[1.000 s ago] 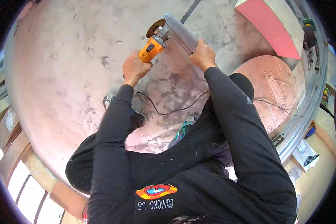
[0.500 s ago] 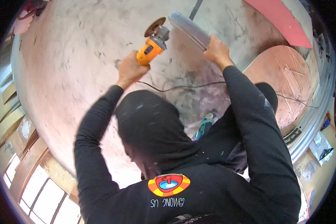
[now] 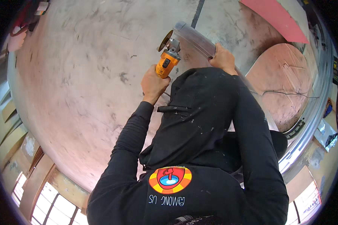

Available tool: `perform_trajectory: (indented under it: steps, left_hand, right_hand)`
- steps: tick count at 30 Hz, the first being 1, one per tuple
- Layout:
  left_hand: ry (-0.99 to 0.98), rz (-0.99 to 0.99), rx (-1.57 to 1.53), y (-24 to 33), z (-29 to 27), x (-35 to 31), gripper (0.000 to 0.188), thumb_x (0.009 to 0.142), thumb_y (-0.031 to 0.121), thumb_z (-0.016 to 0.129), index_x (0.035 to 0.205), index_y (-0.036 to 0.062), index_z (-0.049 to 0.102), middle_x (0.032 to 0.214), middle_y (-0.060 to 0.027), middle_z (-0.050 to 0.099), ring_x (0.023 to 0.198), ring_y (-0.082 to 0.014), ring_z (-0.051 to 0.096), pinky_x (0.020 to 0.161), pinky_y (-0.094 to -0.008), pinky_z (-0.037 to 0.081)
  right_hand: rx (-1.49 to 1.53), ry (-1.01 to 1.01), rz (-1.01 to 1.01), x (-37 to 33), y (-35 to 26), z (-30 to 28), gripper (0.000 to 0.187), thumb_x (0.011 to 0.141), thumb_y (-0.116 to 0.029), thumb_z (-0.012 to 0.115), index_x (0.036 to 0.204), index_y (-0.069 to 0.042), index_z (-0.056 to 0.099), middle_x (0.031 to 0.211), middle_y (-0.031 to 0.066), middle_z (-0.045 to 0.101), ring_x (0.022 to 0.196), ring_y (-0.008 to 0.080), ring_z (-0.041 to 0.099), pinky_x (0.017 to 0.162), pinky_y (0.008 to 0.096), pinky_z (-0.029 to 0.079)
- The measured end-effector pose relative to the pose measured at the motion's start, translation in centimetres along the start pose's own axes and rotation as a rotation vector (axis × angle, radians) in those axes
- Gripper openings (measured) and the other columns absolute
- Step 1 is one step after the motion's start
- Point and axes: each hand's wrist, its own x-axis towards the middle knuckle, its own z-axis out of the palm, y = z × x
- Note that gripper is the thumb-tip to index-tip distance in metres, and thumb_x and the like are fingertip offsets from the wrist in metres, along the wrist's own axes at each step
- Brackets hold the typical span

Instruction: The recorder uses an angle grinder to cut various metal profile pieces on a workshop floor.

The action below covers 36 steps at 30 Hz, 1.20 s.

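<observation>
In my left hand (image 3: 154,84) is an orange angle grinder (image 3: 166,64), gripped round its body. Its thin round disc (image 3: 165,40) faces up and left. My right hand (image 3: 223,59) grips the lower end of a long grey, shiny, trough-like piece (image 3: 195,39), which slants up to the left. The far end of that piece is close to the grinder's head; I cannot tell whether they touch. My dark-trousered leg (image 3: 199,105) is bent up between my arms, its knee just below the piece.
The broad, smudged pale floor (image 3: 82,75) spreads around me. At right is a round pinkish board (image 3: 266,71) with several thin rods (image 3: 294,69) and a dark cord (image 3: 285,92). A red-pink curved panel (image 3: 278,18) lies beyond it. A dark strip (image 3: 197,14) runs away at the top.
The grinder has moved right and slightly down, nearer the grey piece. The piece has shifted a little right and down. My bent leg now fills more of the middle and covers most of the cord.
</observation>
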Motion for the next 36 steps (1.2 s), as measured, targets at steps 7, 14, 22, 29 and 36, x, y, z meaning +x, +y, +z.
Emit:
perform_trajectory:
  steps: [7, 14, 22, 29, 36]
  left_hand:
    - [0.009, 0.042, -0.047, 1.2, 0.4, 1.0, 0.044, 0.065, 0.025, 0.076, 0.103, 0.0048, 0.066, 0.091, -0.0182, 0.071, 0.088, -0.0382, 0.068, 0.075, -0.0456, 0.054]
    - [-0.015, 0.027, -0.034, 1.5, 0.1, 1.1, 0.051, 0.066, 0.032, 0.08, 0.106, 0.0038, 0.066, 0.095, -0.0195, 0.071, 0.091, -0.0384, 0.069, 0.077, -0.0454, 0.054]
    - [-0.03, 0.013, -0.03, 1.2, 0.6, 1.3, 0.055, 0.067, 0.037, 0.082, 0.107, 0.0033, 0.065, 0.096, -0.0188, 0.071, 0.091, -0.0383, 0.069, 0.078, -0.0454, 0.054]
    - [-0.042, 0.003, -0.054, 0.9, 0.8, 1.3, 0.057, 0.066, 0.038, 0.082, 0.109, 0.0037, 0.065, 0.095, -0.0198, 0.072, 0.092, -0.0381, 0.07, 0.078, -0.0452, 0.054]
    - [-0.045, -0.005, -0.057, 1.5, 0.7, 1.7, 0.06, 0.066, 0.038, 0.083, 0.111, 0.003, 0.065, 0.094, -0.0203, 0.072, 0.089, -0.0387, 0.07, 0.077, -0.0454, 0.055]
  right_hand:
    - [-0.014, -0.021, 0.039, -0.3, -0.3, -0.5, 0.034, 0.074, -0.022, 0.07, 0.103, -0.007, 0.058, 0.094, 0.0214, 0.071, 0.09, 0.0417, 0.068, 0.078, 0.0501, 0.053]
    - [-0.024, 0.024, 0.011, -0.2, -0.2, -0.1, 0.036, 0.073, -0.023, 0.071, 0.104, -0.007, 0.059, 0.095, 0.022, 0.071, 0.091, 0.0423, 0.068, 0.078, 0.0501, 0.053]
    - [0.003, 0.034, 0.013, -0.4, -0.1, 0.1, 0.036, 0.073, -0.022, 0.072, 0.104, -0.008, 0.06, 0.095, 0.0212, 0.071, 0.091, 0.042, 0.068, 0.078, 0.0496, 0.053]
    - [-0.026, 0.045, 0.007, -0.3, -0.3, 0.3, 0.037, 0.073, -0.022, 0.072, 0.104, -0.008, 0.06, 0.095, 0.0205, 0.072, 0.091, 0.0411, 0.069, 0.078, 0.0487, 0.054]
    - [-0.025, 0.051, 0.009, 0.0, 0.0, 0.5, 0.04, 0.072, -0.023, 0.073, 0.107, -0.008, 0.06, 0.095, 0.0201, 0.072, 0.091, 0.04, 0.069, 0.078, 0.0485, 0.054]
